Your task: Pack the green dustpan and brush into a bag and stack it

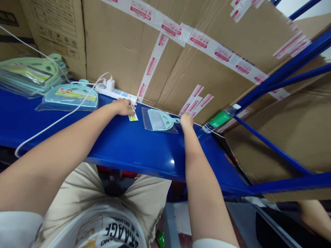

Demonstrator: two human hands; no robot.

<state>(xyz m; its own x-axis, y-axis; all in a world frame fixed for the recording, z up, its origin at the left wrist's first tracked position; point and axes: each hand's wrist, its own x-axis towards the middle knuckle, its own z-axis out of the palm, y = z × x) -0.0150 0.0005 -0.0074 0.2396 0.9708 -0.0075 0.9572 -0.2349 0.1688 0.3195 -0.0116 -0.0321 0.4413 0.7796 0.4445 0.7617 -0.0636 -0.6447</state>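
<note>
A small light-blue dustpan and brush set (160, 120), in a clear plastic bag, lies on the blue shelf (129, 141) in front of me. At the handle end of the set is my right hand (186, 120), its fingers closed round the handle's tip or the bag there. My left hand (123, 106) is closed at the upper end of a yellow and white printed card (132, 115), just left of the set. Its fingertips are partly hidden. Right behind that hand lies a white power strip (116, 93).
Bagged dustpan sets, one light blue (71, 96) and a green stack (31, 74), lie at the left. A white cable (74, 110) loops over them. A green-labelled water bottle (219, 120) leans by the blue frame at the right. Taped cardboard (124, 48) stands behind.
</note>
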